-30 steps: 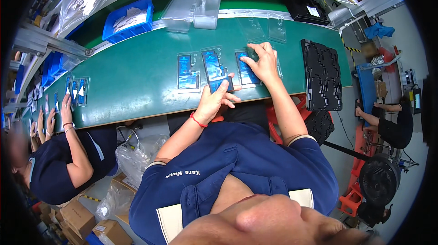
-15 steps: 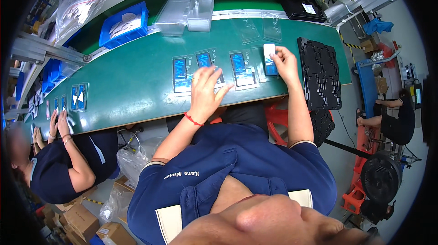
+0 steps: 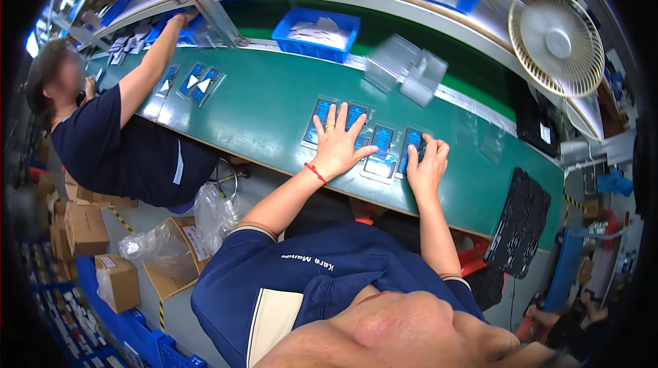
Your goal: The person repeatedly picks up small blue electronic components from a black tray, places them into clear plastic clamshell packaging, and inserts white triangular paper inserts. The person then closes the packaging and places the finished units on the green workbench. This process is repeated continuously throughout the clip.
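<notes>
Several blue flat rectangular packs, each in a clear plastic tray, lie in a row on the green bench. My left hand is spread flat over the two leftmost packs, partly covering them, its thumb reaching toward the third pack. At the right end, my right hand rests against the right side of the fourth pack, its fingers bent and apart. That hand hides part of this pack and its tray. Faint empty clear trays lie farther right.
Behind the row stand clear plastic boxes and a blue bin of white papers. A black molded tray sits at the right end, below a fan. On the left, a co-worker reaches over more blue packs.
My right hand has put the blue pack down into its tray at the row's right end. My left hand has settled onto the left packs. The view has turned toward the left.
</notes>
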`<state>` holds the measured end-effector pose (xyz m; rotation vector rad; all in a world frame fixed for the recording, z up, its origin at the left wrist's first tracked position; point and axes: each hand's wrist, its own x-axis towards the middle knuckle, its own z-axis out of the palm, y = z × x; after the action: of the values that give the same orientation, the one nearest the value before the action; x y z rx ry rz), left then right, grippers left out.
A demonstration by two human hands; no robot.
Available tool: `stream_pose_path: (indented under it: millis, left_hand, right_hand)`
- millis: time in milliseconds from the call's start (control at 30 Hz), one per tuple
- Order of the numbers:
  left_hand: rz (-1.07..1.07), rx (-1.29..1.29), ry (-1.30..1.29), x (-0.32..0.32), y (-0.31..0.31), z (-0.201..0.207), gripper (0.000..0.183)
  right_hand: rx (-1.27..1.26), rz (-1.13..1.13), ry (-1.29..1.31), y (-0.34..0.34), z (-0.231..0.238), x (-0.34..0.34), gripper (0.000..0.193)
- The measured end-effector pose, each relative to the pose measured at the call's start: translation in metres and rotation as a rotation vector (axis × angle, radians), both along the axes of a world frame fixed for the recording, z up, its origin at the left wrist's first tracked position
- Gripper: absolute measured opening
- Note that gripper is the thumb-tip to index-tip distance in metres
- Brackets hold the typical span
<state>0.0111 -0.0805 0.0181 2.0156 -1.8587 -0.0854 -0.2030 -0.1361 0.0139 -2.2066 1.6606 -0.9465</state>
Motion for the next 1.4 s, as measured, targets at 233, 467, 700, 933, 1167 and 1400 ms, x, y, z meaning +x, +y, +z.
stream_pose_path:
  millis: [233, 467, 700, 933, 1167, 1400]
  left_hand:
    - [0.008, -0.313, 0.079, 0.126, -0.067, 0.047, 0.047]
    - [-0.063, 0.081, -0.179, 0.239, -0.226, 0.036, 0.044]
    - [-0.136, -0.05, -0.178, 0.249, -0.246, 0.032, 0.026]
    - [0.133, -0.226, 0.514, 0.251, -0.21, 0.058, 0.027]
    - [0.078, -0.05, 1.385, 0.21, -0.137, 0.072, 0.014]
    - [0.028, -0.094, 1.654, 0.122, -0.039, 0.035, 0.017]
  right_hand:
    - [-0.018, 0.065, 0.0, -0.006, -0.005, 0.023, 0.042]
    - [-0.027, 0.093, -0.018, -0.008, -0.002, 0.026, 0.036]
    - [-0.045, 0.095, -0.025, -0.007, -0.002, 0.024, 0.034]
    - [-0.041, 0.099, -0.028, -0.007, 0.0, 0.025, 0.033]
    - [-0.135, 0.173, -0.305, -0.015, 0.007, 0.033, 0.029]
    - [0.404, 0.456, -0.835, -0.036, 0.024, 0.148, 0.027]
